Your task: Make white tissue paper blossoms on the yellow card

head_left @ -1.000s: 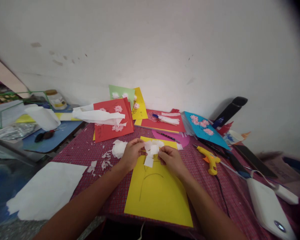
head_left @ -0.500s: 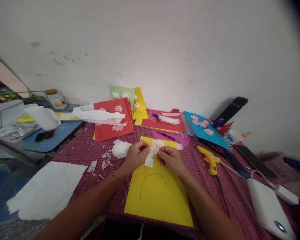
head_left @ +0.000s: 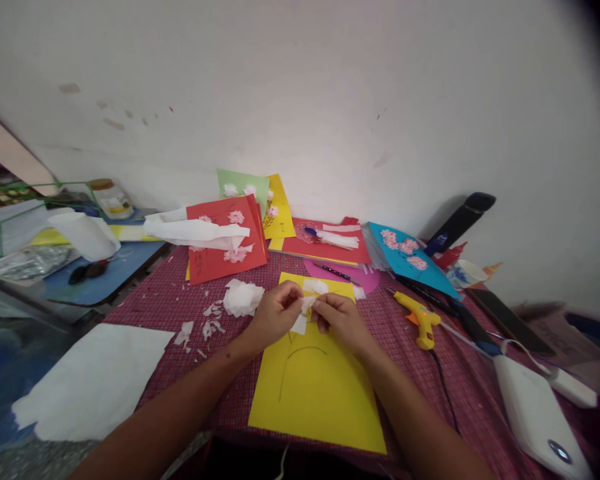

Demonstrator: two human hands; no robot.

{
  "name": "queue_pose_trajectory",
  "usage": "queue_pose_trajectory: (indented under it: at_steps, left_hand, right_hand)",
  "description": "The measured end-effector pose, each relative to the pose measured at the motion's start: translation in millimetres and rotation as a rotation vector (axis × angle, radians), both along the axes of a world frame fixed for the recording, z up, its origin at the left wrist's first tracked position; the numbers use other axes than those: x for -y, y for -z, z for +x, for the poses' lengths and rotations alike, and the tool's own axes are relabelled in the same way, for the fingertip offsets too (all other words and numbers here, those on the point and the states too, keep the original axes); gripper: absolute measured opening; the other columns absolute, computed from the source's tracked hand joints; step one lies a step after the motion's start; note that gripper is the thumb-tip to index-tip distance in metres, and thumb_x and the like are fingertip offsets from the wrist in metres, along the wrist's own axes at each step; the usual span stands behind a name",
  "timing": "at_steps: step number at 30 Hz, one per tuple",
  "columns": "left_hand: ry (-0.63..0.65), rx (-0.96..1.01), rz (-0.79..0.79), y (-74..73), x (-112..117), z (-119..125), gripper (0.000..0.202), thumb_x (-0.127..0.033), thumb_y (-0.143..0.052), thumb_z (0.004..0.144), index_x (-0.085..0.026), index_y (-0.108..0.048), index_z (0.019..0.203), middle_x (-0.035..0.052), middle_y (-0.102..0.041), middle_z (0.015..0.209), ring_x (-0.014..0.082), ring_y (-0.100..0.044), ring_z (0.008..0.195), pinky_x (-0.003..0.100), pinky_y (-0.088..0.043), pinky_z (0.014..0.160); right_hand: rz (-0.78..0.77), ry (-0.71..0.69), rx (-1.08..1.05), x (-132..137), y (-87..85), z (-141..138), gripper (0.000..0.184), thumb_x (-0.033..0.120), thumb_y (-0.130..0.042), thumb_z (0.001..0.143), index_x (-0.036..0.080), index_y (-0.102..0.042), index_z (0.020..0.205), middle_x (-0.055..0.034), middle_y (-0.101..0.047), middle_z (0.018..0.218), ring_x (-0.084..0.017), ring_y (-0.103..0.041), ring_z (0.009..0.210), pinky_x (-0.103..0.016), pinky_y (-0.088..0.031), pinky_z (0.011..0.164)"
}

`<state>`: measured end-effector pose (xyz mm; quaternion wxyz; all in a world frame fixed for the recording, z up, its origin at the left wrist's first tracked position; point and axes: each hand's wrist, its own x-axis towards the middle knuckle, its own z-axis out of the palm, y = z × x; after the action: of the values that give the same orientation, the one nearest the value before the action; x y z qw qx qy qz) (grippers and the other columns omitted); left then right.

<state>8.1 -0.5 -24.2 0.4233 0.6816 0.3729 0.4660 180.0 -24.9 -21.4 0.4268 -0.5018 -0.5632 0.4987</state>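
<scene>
My left hand [head_left: 274, 313] and my right hand [head_left: 340, 319] meet over the far end of a yellow card sheet [head_left: 316, 387] that carries a pencilled arch. Both hands pinch the same small piece of white tissue paper [head_left: 303, 315], now bunched narrow between the fingertips. A crumpled wad of white tissue [head_left: 243, 297] lies just left of my left hand, and another white scrap [head_left: 315, 285] rests on the card's far edge. Small torn white bits [head_left: 205, 328] are scattered on the red checked tablecloth [head_left: 170, 300].
A yellow glue gun [head_left: 419, 319] lies right of my hands, its cord running toward me. Red cards with paper flowers [head_left: 225, 243], a blue card [head_left: 407, 257], a pink disc with a pen [head_left: 337, 273], a white sheet [head_left: 95, 377] and a white device [head_left: 537, 417] surround the work area.
The tissue piece was spread wide between my hands; my hands have drawn together and gathered it into a narrow bunch.
</scene>
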Motion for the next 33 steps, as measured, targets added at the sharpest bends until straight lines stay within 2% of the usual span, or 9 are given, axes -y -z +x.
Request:
queue_pose_trajectory:
  at_steps: [3, 6, 14, 22, 26, 29, 33]
  left_hand:
    - [0.006, -0.112, 0.125, -2.7, -0.4, -2.5, 0.016, -0.009, -0.047, 0.076, -0.018, -0.061, 0.076, 0.0017, -0.06, 0.074, 0.0138, -0.056, 0.073, 0.025, -0.044, 0.069]
    - [-0.019, -0.18, 0.204, -4.6, 0.3, -3.4, 0.02, -0.008, -0.047, 0.077, -0.018, -0.065, 0.08, 0.0039, -0.064, 0.081, 0.0154, -0.058, 0.079, 0.027, -0.044, 0.074]
    - [0.018, -0.308, 0.24, -0.5, 4.4, 2.0, 0.015, -0.024, -0.062, 0.077, -0.018, -0.067, 0.09, 0.0049, -0.063, 0.082, 0.0143, -0.057, 0.07, 0.026, -0.045, 0.068]
    - [-0.015, -0.371, 0.376, 1.8, 4.8, 1.1, 0.022, -0.019, -0.058, 0.079, -0.017, -0.066, 0.1, 0.0093, -0.063, 0.092, 0.0202, -0.057, 0.09, 0.032, -0.044, 0.08]
    - [0.022, -0.34, 0.365, -1.7, 5.5, 0.7, 0.016, -0.017, -0.052, 0.084, -0.018, -0.067, 0.086, 0.0075, -0.063, 0.085, 0.0184, -0.057, 0.085, 0.03, -0.043, 0.077]
    - [0.014, -0.315, 0.306, -2.9, 3.1, 0.2, 0.018, -0.015, -0.05, 0.083, -0.018, -0.065, 0.074, 0.0051, -0.061, 0.076, 0.0162, -0.056, 0.076, 0.028, -0.042, 0.071]
    - [-0.008, -0.279, 0.235, -2.0, -1.0, -1.2, 0.016, -0.015, -0.054, 0.081, -0.017, -0.062, 0.068, 0.0035, -0.06, 0.072, 0.015, -0.055, 0.072, 0.026, -0.041, 0.068]
  right_hand:
    - [0.004, 0.013, -0.015, -0.2, -1.2, -0.1, 0.026, 0.035, -0.055, 0.082, 0.017, -0.058, 0.064, 0.0009, -0.058, 0.056, -0.009, -0.046, 0.043, -0.022, -0.034, 0.044]
    - [0.01, 0.025, -0.011, 0.1, -1.3, 0.1, 0.025, 0.034, -0.054, 0.082, 0.017, -0.059, 0.065, 0.0001, -0.059, 0.057, -0.009, -0.046, 0.044, -0.022, -0.035, 0.044]
    - [0.036, 0.01, -0.009, 1.2, -2.3, -0.1, 0.024, 0.033, -0.055, 0.082, 0.017, -0.06, 0.064, 0.0019, -0.055, 0.052, -0.009, -0.045, 0.044, -0.022, -0.033, 0.045]
    - [0.069, 0.041, 0.064, 1.5, 0.7, 1.5, 0.03, 0.038, -0.058, 0.082, 0.018, -0.058, 0.059, 0.0035, -0.047, 0.049, -0.009, -0.038, 0.044, -0.023, -0.029, 0.045]
    - [0.062, 0.02, 0.056, 2.2, -2.0, 1.9, 0.033, 0.04, -0.058, 0.082, 0.018, -0.058, 0.059, 0.0031, -0.047, 0.049, -0.009, -0.038, 0.045, -0.024, -0.029, 0.045]
    - [0.06, 0.007, 0.008, 2.3, -5.1, 3.5, 0.028, 0.04, -0.058, 0.082, 0.017, -0.062, 0.066, 0.0024, -0.05, 0.053, -0.009, -0.039, 0.045, -0.024, -0.03, 0.046]
    - [0.082, 0.095, -0.043, 0.3, -4.8, 6.2, 0.016, 0.031, -0.059, 0.078, 0.016, -0.065, 0.078, 0.003, -0.049, 0.054, -0.01, -0.04, 0.047, -0.023, -0.031, 0.046]
